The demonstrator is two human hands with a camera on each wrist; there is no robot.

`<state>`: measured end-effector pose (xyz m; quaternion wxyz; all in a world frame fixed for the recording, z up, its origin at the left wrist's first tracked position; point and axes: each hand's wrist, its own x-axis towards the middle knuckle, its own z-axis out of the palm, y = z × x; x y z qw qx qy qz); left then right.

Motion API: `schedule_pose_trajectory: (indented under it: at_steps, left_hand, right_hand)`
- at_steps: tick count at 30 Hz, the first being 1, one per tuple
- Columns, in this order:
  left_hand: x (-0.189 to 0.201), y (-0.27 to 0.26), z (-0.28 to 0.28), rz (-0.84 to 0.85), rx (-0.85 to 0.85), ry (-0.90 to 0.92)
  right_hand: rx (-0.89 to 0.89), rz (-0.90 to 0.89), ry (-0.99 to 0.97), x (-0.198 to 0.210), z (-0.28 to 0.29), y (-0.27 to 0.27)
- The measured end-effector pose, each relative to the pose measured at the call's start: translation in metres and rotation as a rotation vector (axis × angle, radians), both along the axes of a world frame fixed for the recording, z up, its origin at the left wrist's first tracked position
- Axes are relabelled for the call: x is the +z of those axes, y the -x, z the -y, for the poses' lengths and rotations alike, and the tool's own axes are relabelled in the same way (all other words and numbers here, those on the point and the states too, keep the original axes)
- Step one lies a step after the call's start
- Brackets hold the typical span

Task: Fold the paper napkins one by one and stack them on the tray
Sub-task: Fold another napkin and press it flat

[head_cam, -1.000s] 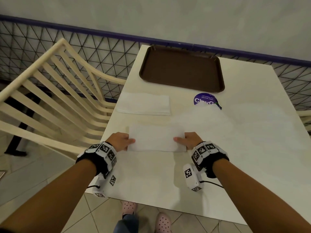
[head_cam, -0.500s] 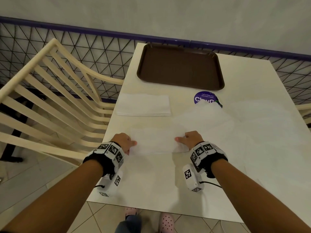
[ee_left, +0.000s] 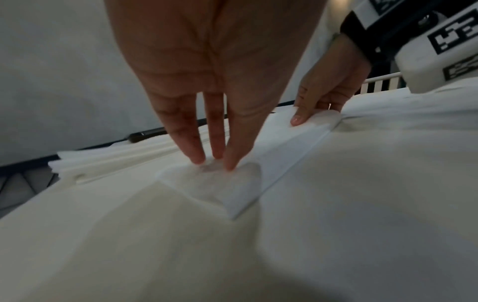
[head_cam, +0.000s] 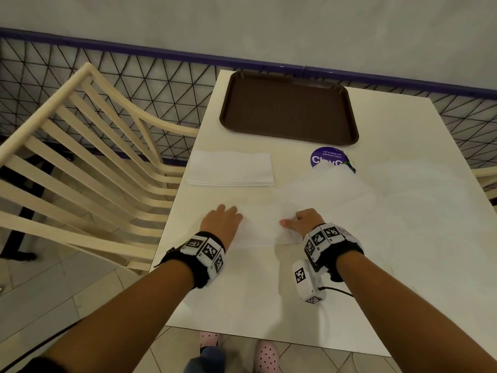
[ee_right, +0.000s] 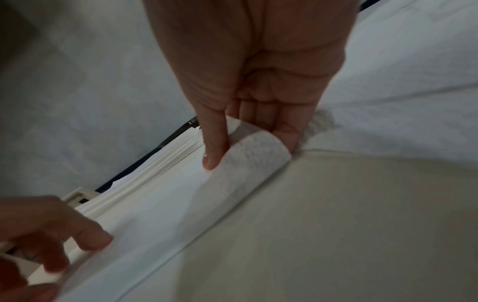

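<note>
A folded white napkin [head_cam: 262, 227] [ee_left: 232, 188] [ee_right: 160, 214] lies on the white table [head_cam: 269, 292] between my hands. My left hand [head_cam: 223, 219] [ee_left: 214, 157] presses its left end flat with straight fingers. My right hand [head_cam: 301, 223] [ee_right: 248, 147] pinches the right end, thumb on top and fingers curled underneath, so that end curls up off the table. A stack of flat napkins [head_cam: 231, 169] [ee_left: 108, 161] [ee_right: 155, 173] sits just beyond my left hand. The brown tray [head_cam: 289, 109] at the table's far edge holds nothing.
A cream slatted chair [head_cam: 88, 157] stands against the table's left side. A purple round sticker [head_cam: 329, 158] lies in front of the tray, partly covered by a thin pale sheet [head_cam: 330, 189]. A black mesh fence [head_cam: 134, 84] runs behind the table.
My left hand went from gripping the napkin's left edge to lying flat on it. My right hand keeps its pinch on the right end. The head view shifted slightly.
</note>
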<state>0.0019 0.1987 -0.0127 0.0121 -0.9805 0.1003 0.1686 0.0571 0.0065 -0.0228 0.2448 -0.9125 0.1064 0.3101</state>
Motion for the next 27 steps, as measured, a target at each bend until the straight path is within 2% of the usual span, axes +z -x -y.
schedule_pose_trajectory:
  at_steps: [4, 8, 11, 14, 22, 24, 27]
  left_hand:
    - [-0.003, 0.005, 0.005, -0.081, 0.115, 0.106]
    - [-0.006, 0.008, 0.008, -0.059, 0.136, 0.101]
    - [-0.008, 0.008, 0.008, -0.039, 0.159, 0.11]
    - [-0.008, 0.008, 0.007, -0.014, 0.165, 0.12]
    - [-0.011, 0.012, 0.008, 0.004, 0.137, 0.085]
    - [-0.012, 0.014, 0.009, 0.009, 0.133, 0.068]
    - [-0.014, 0.018, 0.012, 0.029, 0.137, 0.055]
  right_hand:
    - [-0.063, 0.024, -0.136, -0.003, 0.006, 0.0]
    - [-0.26, -0.015, -0.398, -0.002, 0.015, 0.007]
    - [-0.236, -0.103, -0.46, 0.004, 0.018, 0.012]
    - [-0.099, -0.091, -0.36, 0.009, 0.017, 0.012]
    - [0.006, 0.033, -0.146, 0.002, 0.017, 0.011]
    - [0.092, 0.186, 0.008, 0.005, 0.015, 0.02]
    - [0.403, 0.544, 0.209, 0.01, -0.003, 0.052]
